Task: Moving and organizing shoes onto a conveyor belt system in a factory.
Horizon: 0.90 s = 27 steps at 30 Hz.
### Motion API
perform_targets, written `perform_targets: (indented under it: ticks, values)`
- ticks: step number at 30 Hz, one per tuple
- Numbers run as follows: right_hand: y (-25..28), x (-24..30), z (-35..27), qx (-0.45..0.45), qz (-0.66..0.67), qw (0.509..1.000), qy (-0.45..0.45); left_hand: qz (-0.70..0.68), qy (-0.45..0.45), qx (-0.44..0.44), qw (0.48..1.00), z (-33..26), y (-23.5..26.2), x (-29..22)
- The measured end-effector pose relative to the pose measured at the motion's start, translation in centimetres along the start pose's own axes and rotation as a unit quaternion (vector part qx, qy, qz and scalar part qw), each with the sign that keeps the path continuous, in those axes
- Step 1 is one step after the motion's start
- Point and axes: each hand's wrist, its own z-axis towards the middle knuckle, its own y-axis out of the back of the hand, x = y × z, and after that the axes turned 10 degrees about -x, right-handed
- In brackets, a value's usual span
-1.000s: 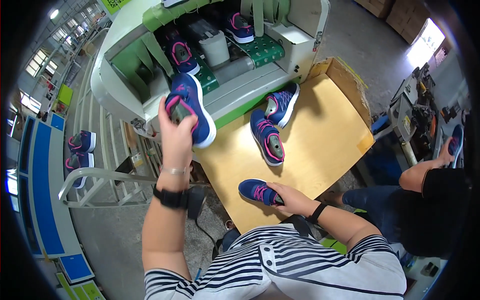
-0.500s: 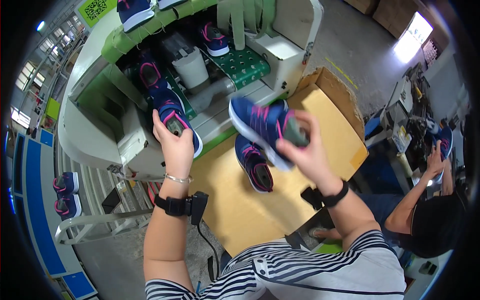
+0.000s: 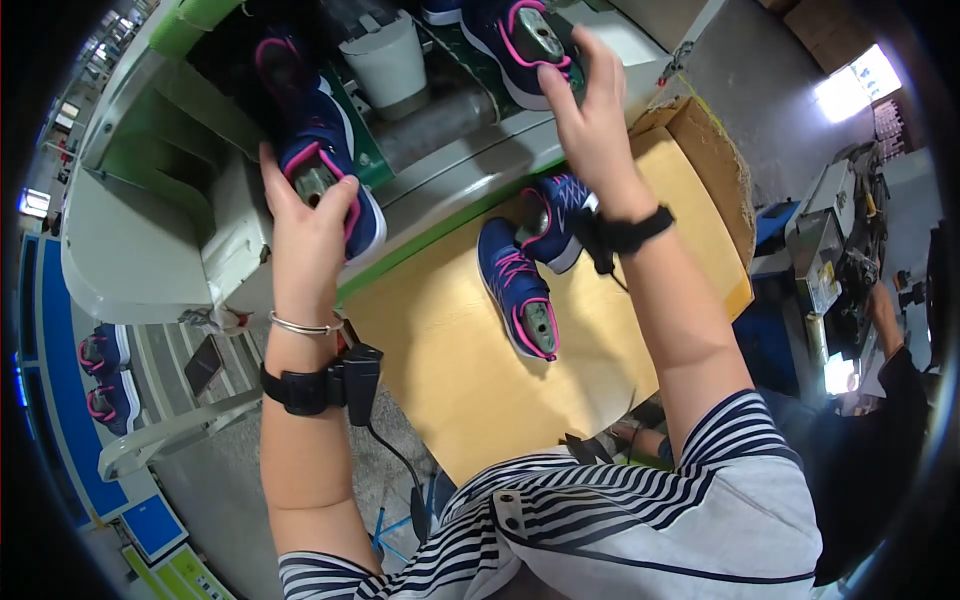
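The left hand (image 3: 308, 236) is closed around the heel of a navy fabric sneaker with pink collar lining and white sole (image 3: 322, 138), its toe pointing away from that hand into a cream-and-green machine (image 3: 130, 245). The right hand (image 3: 597, 130) stands wide, thumb and fingers well parted at the heel of a second navy sneaker with pink edging (image 3: 507, 50), just ahead of the thumb; whether it bears on the shoe I cannot tell.

Each shoe should be light in its upper but firmer and heavier for the hard-looking grey form (image 3: 314, 186) filling it (a help, since the heel ought not to crumple). It seems neither fragile nor slippery; the heel, pinched from both sides below the collar, looks the surest hold.

The second sneaker's toe is cut off beyond the right hand. Ahead of the left hand, a dark pink-rimmed shoe (image 3: 283, 70) sinks into shade. Below the right wrist, a black strapped device (image 3: 630, 233) partly covers a navy patterned shoe (image 3: 550, 225). The left hand's fingertip contact is hard to make out.
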Motion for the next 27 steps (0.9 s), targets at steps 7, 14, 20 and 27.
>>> perform_targets:
  ticks: [7,14,20,27]
  values:
    - [11.1,-4.0,-17.7,0.392,-0.184,0.893,-0.119,0.033,-0.155,-0.048,0.986,-2.6,-1.0,-1.1]
    - [13.1,-2.3,-24.7,0.016,0.056,0.862,-0.503,0.116,-0.097,0.241,0.959,-20.2,-5.6,5.8]
    - [7.2,-3.7,-22.3,-0.001,-0.095,0.862,-0.498,0.047,0.068,0.137,0.987,-26.6,-13.4,11.5]
    - [11.3,6.0,-27.1,0.187,0.087,0.833,-0.514,-0.050,0.135,0.228,0.963,-23.5,-2.2,14.4]
